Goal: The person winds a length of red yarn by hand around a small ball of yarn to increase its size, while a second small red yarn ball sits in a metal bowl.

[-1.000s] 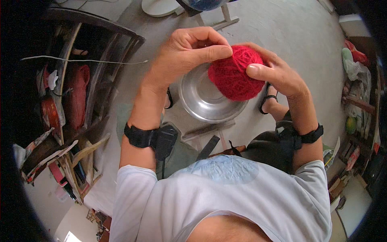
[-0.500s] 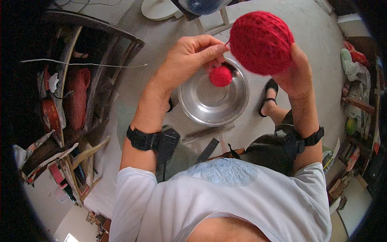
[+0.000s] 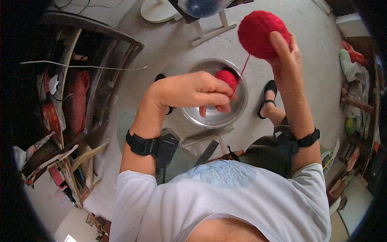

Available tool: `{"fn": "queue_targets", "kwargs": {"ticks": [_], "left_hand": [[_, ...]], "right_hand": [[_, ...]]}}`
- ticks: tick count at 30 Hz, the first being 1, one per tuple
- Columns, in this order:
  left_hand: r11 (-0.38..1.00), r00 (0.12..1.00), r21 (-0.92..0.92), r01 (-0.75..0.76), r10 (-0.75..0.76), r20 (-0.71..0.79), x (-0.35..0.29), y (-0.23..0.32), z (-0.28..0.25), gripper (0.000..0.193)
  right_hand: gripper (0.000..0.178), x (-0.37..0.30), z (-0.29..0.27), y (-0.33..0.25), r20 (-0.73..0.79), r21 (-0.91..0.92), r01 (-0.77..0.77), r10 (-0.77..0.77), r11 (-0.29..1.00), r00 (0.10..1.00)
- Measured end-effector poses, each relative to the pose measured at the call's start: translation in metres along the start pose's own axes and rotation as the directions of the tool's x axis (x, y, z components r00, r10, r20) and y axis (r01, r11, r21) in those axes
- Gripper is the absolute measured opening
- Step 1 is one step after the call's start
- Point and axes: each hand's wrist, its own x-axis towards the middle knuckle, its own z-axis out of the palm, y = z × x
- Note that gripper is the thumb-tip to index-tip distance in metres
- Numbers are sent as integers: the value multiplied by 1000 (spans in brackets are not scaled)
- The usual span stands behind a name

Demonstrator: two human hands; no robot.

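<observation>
My right hand (image 3: 285, 54) is raised at the far right, its fingers and thumb wrapped round a large red yarn ball (image 3: 258, 34). From that ball a taut red strand (image 3: 245, 64) slants down to the fingers of my left hand (image 3: 201, 90). The left hand is closed, pinching the strand over the steel basin (image 3: 244, 101). A smaller red yarn ball (image 3: 227, 76) shows just beyond the left fingers, above or in the basin; I cannot tell if it rests there. Part of it is hidden behind the hand.
The basin stands on the floor between my feet, with a black shoe (image 3: 266, 97) at its right. A wooden rack (image 3: 100, 80) with cluttered goods is at left, and crowded shelves (image 3: 360, 107) line the right. A wooden stand (image 3: 213, 34) and a white round base (image 3: 159, 10) are at the back.
My left hand has moved down and right over the basin, and its palm has turned downward. The large ball has moved slightly away and turned in my right hand. A longer strand now shows.
</observation>
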Motion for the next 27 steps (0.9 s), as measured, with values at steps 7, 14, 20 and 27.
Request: {"fn": "queue_targets", "kwargs": {"ticks": [7, 14, 20, 27], "left_hand": [[963, 925, -42, -267, 243, -292, -17, 8, -10, 14], [918, 780, 105, -383, 382, -496, -6, -2, -13, 10], [933, 773, 133, -334, 352, -527, -2, -10, -19, 16], [991, 895, 62, -115, 130, -427, 6, -12, -10, 20]], "right_hand": [[71, -14, 9, 4, 345, -507, 156, 33, 848, 938], [85, -19, 11, -13, 551, -385, -373, 535, 844, 641], [80, -13, -8, -10, 675, 24, -416, 292, 909, 677], [57, 3, -6, -16, 304, 214, -71, 3, 974, 953]]}}
